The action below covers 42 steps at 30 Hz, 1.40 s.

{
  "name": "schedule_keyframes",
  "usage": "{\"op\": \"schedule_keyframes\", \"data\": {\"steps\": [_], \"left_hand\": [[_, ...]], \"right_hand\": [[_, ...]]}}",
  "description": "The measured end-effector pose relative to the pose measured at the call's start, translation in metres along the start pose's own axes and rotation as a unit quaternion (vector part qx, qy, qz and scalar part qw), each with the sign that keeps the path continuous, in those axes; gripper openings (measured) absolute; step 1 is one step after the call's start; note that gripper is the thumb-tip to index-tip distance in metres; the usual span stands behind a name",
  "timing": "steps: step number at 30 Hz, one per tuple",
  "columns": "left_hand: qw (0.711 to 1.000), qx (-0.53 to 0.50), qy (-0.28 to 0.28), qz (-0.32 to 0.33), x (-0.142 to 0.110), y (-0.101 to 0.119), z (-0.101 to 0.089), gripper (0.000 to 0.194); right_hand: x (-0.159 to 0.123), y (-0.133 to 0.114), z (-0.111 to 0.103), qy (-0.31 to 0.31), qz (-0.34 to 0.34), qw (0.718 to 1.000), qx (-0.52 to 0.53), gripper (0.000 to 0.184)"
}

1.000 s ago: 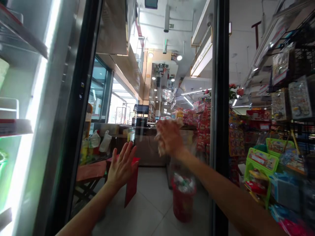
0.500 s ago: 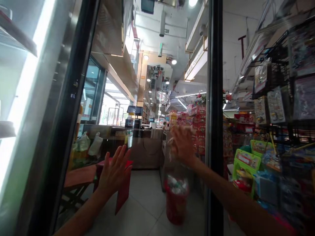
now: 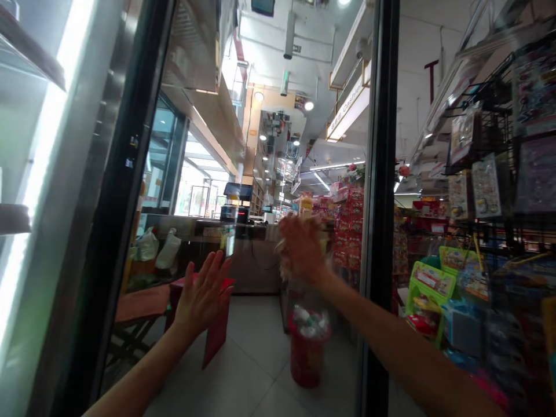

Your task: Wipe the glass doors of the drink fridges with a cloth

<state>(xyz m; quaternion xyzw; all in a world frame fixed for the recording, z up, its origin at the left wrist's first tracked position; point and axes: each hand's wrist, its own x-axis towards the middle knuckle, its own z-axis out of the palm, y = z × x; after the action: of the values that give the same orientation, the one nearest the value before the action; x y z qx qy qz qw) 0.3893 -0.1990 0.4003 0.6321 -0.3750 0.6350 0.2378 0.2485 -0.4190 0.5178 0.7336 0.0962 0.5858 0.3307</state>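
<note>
Loosely, the left hand (image 3: 203,298) is held open with its fingers spread, palm toward the black-framed glass pane (image 3: 341,370), though contact cannot be told, while a pale cloth (image 3: 284,266) is pressed to the pane under the blurred right hand (image 3: 307,252), whose finger closure is unclear. Through the glass, a red bin (image 3: 307,356) is seen on the tiled floor (image 3: 249,344), backed by a brown counter (image 3: 260,269). "Cashier" can be read on a hanging sign (image 3: 351,109), and "DAILY" on a farther one.
</note>
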Motion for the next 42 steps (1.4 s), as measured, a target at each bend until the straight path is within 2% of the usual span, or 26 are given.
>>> {"op": "schedule_keyframes", "data": {"steps": [1, 2, 3, 4, 6, 8, 9, 11, 12, 13, 14, 16, 17, 18, 19, 20, 22, 24, 26, 28, 31, 33, 35, 37, 40, 42], "left_hand": [[1.000, 0.002, 0.002, 0.000, 0.000, 0.000, 0.000, 0.062], [1.000, 0.004, 0.003, 0.001, 0.000, 0.000, 0.000, 0.062], [1.000, 0.006, 0.002, 0.002, 0.000, 0.000, -0.001, 0.062], [1.000, 0.007, -0.001, 0.003, 0.000, 0.000, -0.001, 0.062], [1.000, 0.010, -0.007, 0.006, 0.000, 0.000, -0.002, 0.064], [1.000, 0.014, -0.010, 0.007, 0.000, 0.000, -0.002, 0.064], [1.000, 0.015, -0.009, 0.007, 0.000, 0.000, -0.002, 0.064], [1.000, 0.018, -0.009, 0.008, 0.000, -0.001, -0.003, 0.063], [1.000, 0.019, -0.009, 0.006, 0.000, -0.001, -0.003, 0.063], [1.000, 0.019, -0.010, 0.007, 0.000, -0.001, -0.003, 0.063], [1.000, 0.019, -0.010, 0.008, -0.001, -0.002, -0.003, 0.063], [1.000, 0.020, -0.009, 0.010, 0.000, -0.001, -0.003, 0.063], [1.000, 0.021, -0.008, 0.011, 0.000, -0.001, -0.004, 0.063], [1.000, 0.023, -0.007, 0.013, 0.000, -0.001, -0.004, 0.063], [1.000, 0.025, -0.007, 0.014, 0.001, 0.000, -0.004, 0.064], [1.000, 0.027, -0.006, 0.014, 0.001, 0.000, -0.005, 0.064], [1.000, 0.027, -0.006, 0.014, 0.001, 0.001, -0.005, 0.064], [1.000, 0.023, -0.009, 0.013, 0.001, 0.001, -0.006, 0.064], [1.000, 0.018, -0.012, 0.009, 0.001, 0.001, -0.006, 0.063], [1.000, 0.013, -0.013, 0.007, 0.001, 0.001, -0.006, 0.062], [1.000, 0.008, -0.010, 0.006, 0.001, 0.001, -0.006, 0.062], [1.000, 0.004, -0.010, 0.006, 0.001, 0.001, -0.007, 0.062], [1.000, 0.002, -0.010, 0.003, 0.001, 0.001, -0.007, 0.062], [1.000, 0.001, -0.012, 0.003, 0.000, 0.001, -0.007, 0.062], [1.000, 0.000, -0.015, 0.004, 0.001, 0.001, -0.006, 0.062], [1.000, -0.003, -0.016, 0.004, 0.001, 0.002, -0.005, 0.061]], "right_hand": [[-0.008, -0.026, 0.003, -0.020, -0.117, 0.993, 0.025, 0.059], [-0.012, -0.041, 0.002, -0.031, -0.184, 0.982, 0.039, 0.058], [-0.012, -0.045, 0.000, -0.038, -0.210, 0.976, 0.047, 0.057], [-0.007, -0.036, -0.004, -0.037, -0.184, 0.981, 0.044, 0.055], [0.018, 0.009, -0.014, -0.013, -0.025, 0.999, 0.024, 0.052], [0.049, 0.062, -0.021, 0.026, 0.098, 0.995, 0.008, 0.055], [0.061, 0.079, -0.022, 0.044, 0.170, 0.985, -0.004, 0.056], [0.066, 0.081, -0.020, 0.052, 0.240, 0.969, -0.013, 0.056], [0.058, 0.066, -0.017, 0.038, 0.221, 0.974, -0.008, 0.056], [0.043, 0.043, -0.015, 0.017, 0.163, 0.987, 0.007, 0.057], [0.025, 0.016, -0.012, -0.019, 0.056, 0.998, 0.029, 0.059], [-0.012, -0.029, -0.010, -0.059, -0.159, 0.983, 0.074, 0.058], [-0.023, -0.040, -0.010, -0.072, -0.222, 0.969, 0.085, 0.056], [-0.027, -0.040, -0.012, -0.079, -0.232, 0.966, 0.082, 0.054], [-0.022, -0.030, -0.015, -0.080, -0.204, 0.973, 0.070, 0.053], [-0.008, -0.011, -0.019, -0.074, -0.139, 0.986, 0.050, 0.052], [0.037, 0.040, -0.025, -0.031, 0.034, 0.999, 0.000, 0.055], [0.079, 0.084, -0.029, 0.016, 0.172, 0.985, -0.031, 0.055], [0.088, 0.098, -0.030, 0.028, 0.225, 0.973, -0.045, 0.055], [0.048, 0.075, -0.031, 0.008, 0.203, 0.978, -0.047, 0.057], [-0.080, 0.001, -0.034, -0.037, 0.150, 0.987, -0.036, 0.068], [-0.162, -0.039, -0.035, -0.077, 0.073, 0.994, -0.014, 0.073], [-0.203, -0.049, -0.036, -0.094, -0.013, 0.995, -0.005, 0.069], [-0.190, -0.025, -0.035, -0.051, -0.003, 0.999, -0.008, 0.068], [-0.110, 0.045, -0.031, 0.025, 0.166, 0.984, -0.055, 0.068], [-0.064, 0.074, -0.026, 0.039, 0.220, 0.972, -0.070, 0.064]]}}
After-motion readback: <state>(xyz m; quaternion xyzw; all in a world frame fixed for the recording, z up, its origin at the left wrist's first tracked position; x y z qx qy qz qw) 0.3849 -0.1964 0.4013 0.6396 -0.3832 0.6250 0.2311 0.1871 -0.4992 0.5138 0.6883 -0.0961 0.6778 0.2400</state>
